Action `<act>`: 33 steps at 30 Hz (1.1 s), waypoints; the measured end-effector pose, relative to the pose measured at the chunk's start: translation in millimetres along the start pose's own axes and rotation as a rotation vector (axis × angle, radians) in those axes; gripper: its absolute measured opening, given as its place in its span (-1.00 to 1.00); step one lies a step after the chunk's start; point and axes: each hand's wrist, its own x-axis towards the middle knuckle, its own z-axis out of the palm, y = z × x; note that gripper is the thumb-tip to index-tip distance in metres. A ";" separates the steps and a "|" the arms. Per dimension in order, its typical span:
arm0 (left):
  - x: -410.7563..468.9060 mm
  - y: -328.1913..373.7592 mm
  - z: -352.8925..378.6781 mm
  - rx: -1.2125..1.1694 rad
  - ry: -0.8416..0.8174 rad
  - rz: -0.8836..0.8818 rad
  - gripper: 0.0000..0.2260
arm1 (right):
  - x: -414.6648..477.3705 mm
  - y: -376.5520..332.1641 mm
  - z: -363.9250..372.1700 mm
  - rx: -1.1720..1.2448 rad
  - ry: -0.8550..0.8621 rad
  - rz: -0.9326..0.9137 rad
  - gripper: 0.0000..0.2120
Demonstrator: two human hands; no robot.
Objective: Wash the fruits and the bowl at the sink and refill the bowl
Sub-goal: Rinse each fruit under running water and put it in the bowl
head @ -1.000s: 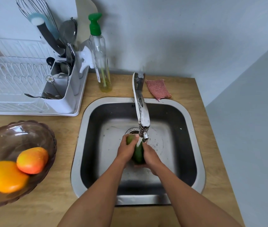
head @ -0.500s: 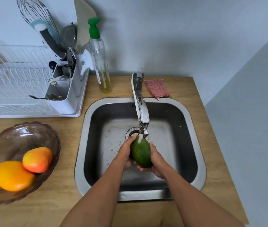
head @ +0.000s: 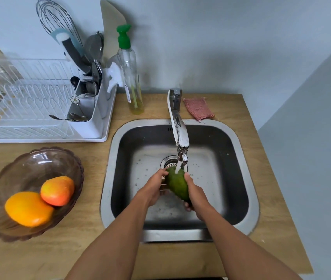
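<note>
Head view: left hand [head: 152, 187] and right hand [head: 196, 194] clasp the dark green oval fruit [head: 176, 183], newly turned under the chrome tap [head: 178, 128] beyond them; another side rinses.

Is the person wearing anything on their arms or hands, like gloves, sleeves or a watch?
Nothing that shows. Both forearms are bare to the picture's bottom edge, no sleeves. The left hand and right hand have no gloves; no watch, bracelet or ring is visible.
</note>
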 end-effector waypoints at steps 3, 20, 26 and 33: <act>-4.1 1.6 -2.6 0.112 -0.072 0.008 -0.73 | -0.8 -2.5 -5.4 0.144 -0.137 0.125 -0.22; -21.1 13.2 -18.8 0.290 -0.035 0.007 -0.59 | -9.2 0.9 12.5 0.354 -0.205 0.018 -0.45; -31.3 37.5 -47.2 0.380 -0.020 0.110 -0.44 | -21.9 -11.4 30.3 0.172 -0.302 -0.049 -0.43; -55.2 83.1 -59.8 0.676 0.024 0.467 -0.32 | -37.5 -40.3 65.9 -0.049 -0.232 -0.269 -0.44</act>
